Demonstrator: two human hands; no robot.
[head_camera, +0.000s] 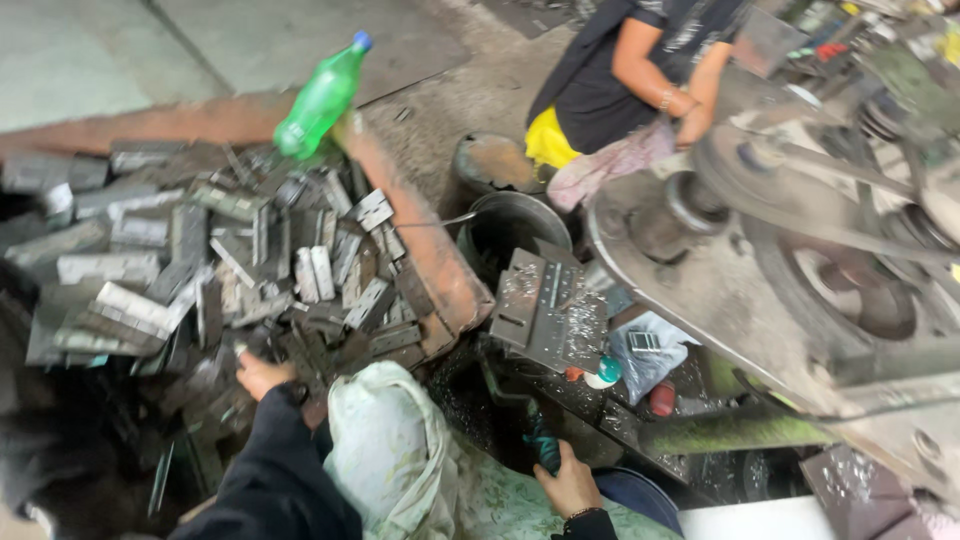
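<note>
Hands are seen low in the frame: the left hand (262, 374) is closed on grey flat metal strips (200, 270) heaped upward-left, the right hand (568, 483) clenched around a dark machine handle (540, 445).

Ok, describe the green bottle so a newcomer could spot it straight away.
Start at the big heap of grey metal pieces filling the rusty tray on the left. At the heap's far edge a plastic bottle stands tilted. It is the only bright green, see-through thing there, with a blue cap.
</note>
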